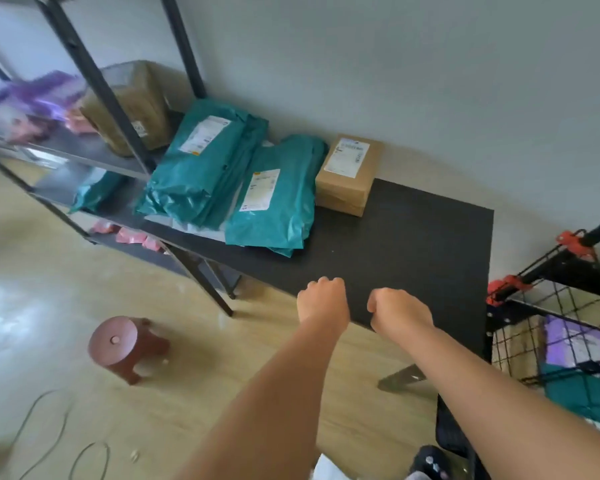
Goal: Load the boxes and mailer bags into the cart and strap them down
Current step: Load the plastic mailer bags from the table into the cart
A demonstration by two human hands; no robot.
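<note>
Left hand (323, 301) out over the near edge of the bench (413, 244), fingers curled under into a loose fist, gripping nothing. Right hand (400, 311) just beside it, curled the same way and equally empty. Hard to tell from above whether either knuckle brushes the bench top; probably hovering just clear.

Straight ahead and a little to the left, well apart from both hands: the nearer mailer bag (274, 202), teal, label up, lying flat on top of others like it. Long axis running away from the person, roughly in line with the outstretched forearms, near short end pointing back toward the left hand. Further left and slightly beyond, a taller stack of mailer bags (201, 164), close against the shelf frame (118, 109). At the back by the wall, just beside the nearer bag's far right corner, a small cardboard box (349, 174), label up.

Off to the right, past the bench end: the cart (551, 327), wire-sided, with purple and teal parcels already showing through the mesh.

Judged from this: left hand closer to the bags, right hand closer to the box and the cart. Calls for a forward reach with fingers uncurling, then a swing rightward to load.
</note>
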